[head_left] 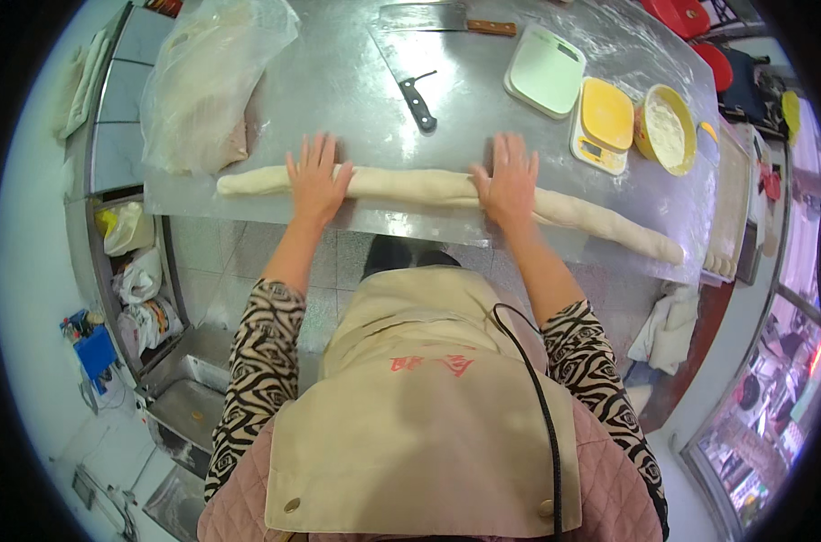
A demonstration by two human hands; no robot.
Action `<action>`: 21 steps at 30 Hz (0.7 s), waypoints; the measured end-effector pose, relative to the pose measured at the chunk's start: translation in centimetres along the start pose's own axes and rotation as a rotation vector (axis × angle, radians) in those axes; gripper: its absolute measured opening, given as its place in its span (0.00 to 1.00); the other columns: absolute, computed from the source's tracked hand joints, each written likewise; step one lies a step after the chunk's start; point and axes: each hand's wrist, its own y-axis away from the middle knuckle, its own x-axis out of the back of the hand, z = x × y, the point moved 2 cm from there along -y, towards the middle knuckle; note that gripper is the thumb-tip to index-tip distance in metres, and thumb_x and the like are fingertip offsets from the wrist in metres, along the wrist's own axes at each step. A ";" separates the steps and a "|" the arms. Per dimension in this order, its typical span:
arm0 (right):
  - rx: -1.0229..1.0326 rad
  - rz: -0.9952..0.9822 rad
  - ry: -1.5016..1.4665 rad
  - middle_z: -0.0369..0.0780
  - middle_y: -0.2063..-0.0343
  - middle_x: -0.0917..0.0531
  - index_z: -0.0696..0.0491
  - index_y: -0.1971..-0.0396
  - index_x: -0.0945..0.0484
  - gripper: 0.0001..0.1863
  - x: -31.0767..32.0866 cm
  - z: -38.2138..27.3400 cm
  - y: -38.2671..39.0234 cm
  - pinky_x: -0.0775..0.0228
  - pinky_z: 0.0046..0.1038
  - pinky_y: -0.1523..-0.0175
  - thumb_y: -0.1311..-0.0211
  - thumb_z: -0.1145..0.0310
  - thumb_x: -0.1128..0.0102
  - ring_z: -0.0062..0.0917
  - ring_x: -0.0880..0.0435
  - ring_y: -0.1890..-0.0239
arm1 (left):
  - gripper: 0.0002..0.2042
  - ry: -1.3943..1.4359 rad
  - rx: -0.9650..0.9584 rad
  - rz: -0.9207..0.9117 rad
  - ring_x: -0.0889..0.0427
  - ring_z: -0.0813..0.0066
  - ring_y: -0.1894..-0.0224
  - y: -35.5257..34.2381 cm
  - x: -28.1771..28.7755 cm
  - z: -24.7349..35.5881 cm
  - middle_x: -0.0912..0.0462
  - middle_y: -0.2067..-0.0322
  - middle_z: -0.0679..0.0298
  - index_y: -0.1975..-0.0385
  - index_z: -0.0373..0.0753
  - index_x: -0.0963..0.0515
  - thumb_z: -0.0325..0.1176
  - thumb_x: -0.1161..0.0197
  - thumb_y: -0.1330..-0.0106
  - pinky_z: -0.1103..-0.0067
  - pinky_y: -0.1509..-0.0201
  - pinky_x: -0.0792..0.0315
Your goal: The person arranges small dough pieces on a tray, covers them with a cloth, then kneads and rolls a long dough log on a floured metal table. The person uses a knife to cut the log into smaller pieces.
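Observation:
A long rope of pale dough [410, 185] lies across the near edge of the steel table [338, 90], its right end angling toward me. My left hand [316, 181] rests flat on the dough left of its middle, fingers stretched out. On the part right of the middle lies my right hand [508, 183], fingers also extended and slightly blurred. Neither hand grips the rope; both palms press on its top. Between the hands a seam shows along the dough's lower side. Beyond them lies a knife with a black handle [418, 104], its blade pointing away to the left.
A plastic-covered mass of dough [207, 90] sits at the left. Farther back is a cleaver [428, 17] with a wooden handle. To the right stand a pale green scale [546, 70], a yellow-and-white scale [604, 122] and a yellow bowl of flour [666, 131]. A tray [728, 217] adjoins the right edge.

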 end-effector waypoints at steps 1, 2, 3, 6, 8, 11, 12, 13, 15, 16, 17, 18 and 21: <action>-0.022 0.056 0.000 0.53 0.24 0.32 0.58 0.24 0.33 0.46 -0.4 -0.5 -2.3 0.54 0.55 0.18 0.31 0.41 0.35 0.49 0.37 0.22 | 0.34 -0.068 0.106 0.011 0.44 0.46 0.18 -1.8 -0.4 1.0 0.37 0.20 0.55 0.23 0.39 0.32 0.52 0.43 0.23 0.45 0.16 0.58; -0.045 0.147 -0.002 0.54 0.24 0.32 0.60 0.25 0.33 0.46 -0.7 -1.6 -3.7 0.54 0.55 0.18 0.30 0.41 0.36 0.49 0.37 0.22 | 0.33 -0.063 0.033 0.105 0.44 0.47 0.18 -3.4 -0.3 2.3 0.36 0.21 0.55 0.24 0.40 0.31 0.52 0.43 0.23 0.44 0.16 0.58; -0.010 0.147 -0.013 0.55 0.25 0.32 0.61 0.26 0.32 0.44 -1.2 -3.3 -4.4 0.53 0.55 0.18 0.30 0.42 0.36 0.50 0.37 0.22 | 0.32 -0.074 -0.012 0.126 0.44 0.47 0.18 -4.7 -0.5 3.8 0.36 0.21 0.55 0.25 0.41 0.30 0.52 0.43 0.23 0.44 0.17 0.58; 0.052 0.082 -0.042 0.57 0.26 0.32 0.63 0.28 0.32 0.43 -2.5 -9.2 -2.8 0.51 0.54 0.19 0.31 0.46 0.34 0.52 0.37 0.22 | 0.32 -0.110 -0.147 0.011 0.45 0.49 0.17 -3.0 -0.7 8.1 0.37 0.21 0.56 0.25 0.40 0.30 0.53 0.42 0.24 0.45 0.16 0.56; 0.097 -0.144 -0.108 0.56 0.24 0.35 0.62 0.26 0.33 0.47 -1.9 -10.5 1.7 0.50 0.53 0.19 0.35 0.45 0.31 0.51 0.39 0.21 | 0.34 -0.027 -0.186 -0.147 0.45 0.51 0.17 0.8 -0.2 8.7 0.38 0.20 0.57 0.24 0.40 0.32 0.53 0.41 0.24 0.46 0.16 0.55; 0.249 -0.402 -0.067 0.52 0.21 0.36 0.57 0.23 0.36 0.51 -0.1 -10.0 8.9 0.52 0.55 0.18 0.39 0.42 0.28 0.48 0.40 0.19 | 0.35 0.092 -0.243 -0.227 0.45 0.53 0.17 8.2 1.9 7.4 0.40 0.19 0.59 0.24 0.41 0.32 0.53 0.38 0.26 0.48 0.15 0.53; 0.297 -0.356 -0.097 0.51 0.21 0.36 0.57 0.23 0.36 0.51 -0.1 -9.9 9.6 0.52 0.55 0.18 0.38 0.43 0.28 0.48 0.40 0.19 | 0.35 0.135 -0.249 -0.256 0.44 0.52 0.17 9.1 2.2 6.6 0.39 0.19 0.58 0.24 0.41 0.32 0.53 0.37 0.27 0.47 0.16 0.52; 0.311 -0.375 -0.079 0.50 0.21 0.36 0.56 0.22 0.36 0.50 -0.3 -9.4 9.5 0.53 0.55 0.18 0.38 0.44 0.28 0.48 0.41 0.19 | 0.36 0.191 -0.271 -0.259 0.43 0.52 0.18 9.4 2.4 6.1 0.38 0.20 0.57 0.23 0.42 0.32 0.52 0.36 0.27 0.47 0.16 0.51; 0.291 -0.333 -0.048 0.50 0.21 0.36 0.56 0.22 0.36 0.49 -1.7 -8.7 6.9 0.54 0.56 0.17 0.36 0.45 0.29 0.48 0.41 0.19 | 0.36 0.258 -0.282 -0.209 0.41 0.51 0.18 7.6 2.1 5.5 0.36 0.21 0.56 0.24 0.42 0.32 0.52 0.35 0.28 0.47 0.17 0.50; 0.307 -0.204 -0.043 0.50 0.21 0.36 0.56 0.22 0.36 0.48 -2.6 -8.6 4.4 0.55 0.56 0.17 0.36 0.45 0.30 0.48 0.41 0.18 | 0.36 0.269 -0.265 -0.158 0.41 0.50 0.19 5.2 1.5 5.6 0.35 0.21 0.56 0.24 0.42 0.31 0.52 0.35 0.29 0.47 0.17 0.50; 0.199 -0.193 -0.007 0.50 0.21 0.36 0.56 0.22 0.36 0.48 -3.6 -8.1 1.6 0.55 0.56 0.17 0.35 0.46 0.30 0.48 0.41 0.18 | 0.36 0.283 -0.255 -0.106 0.40 0.50 0.19 2.5 0.9 5.5 0.34 0.22 0.56 0.25 0.41 0.30 0.53 0.35 0.29 0.47 0.17 0.50; 0.141 -0.111 0.021 0.50 0.21 0.36 0.56 0.22 0.37 0.48 -4.2 -7.6 -1.0 0.56 0.56 0.17 0.35 0.46 0.31 0.48 0.41 0.18 | 0.36 0.251 -0.242 -0.010 0.40 0.50 0.19 0.2 0.7 5.1 0.34 0.22 0.56 0.25 0.41 0.30 0.53 0.35 0.29 0.47 0.17 0.49; 0.070 -0.018 0.092 0.52 0.21 0.36 0.57 0.21 0.37 0.48 -4.4 -7.8 -3.9 0.58 0.58 0.17 0.34 0.46 0.32 0.47 0.42 0.18 | 0.35 0.144 -0.130 0.150 0.39 0.50 0.19 -4.3 1.0 1.7 0.32 0.23 0.56 0.27 0.40 0.29 0.53 0.35 0.29 0.46 0.18 0.49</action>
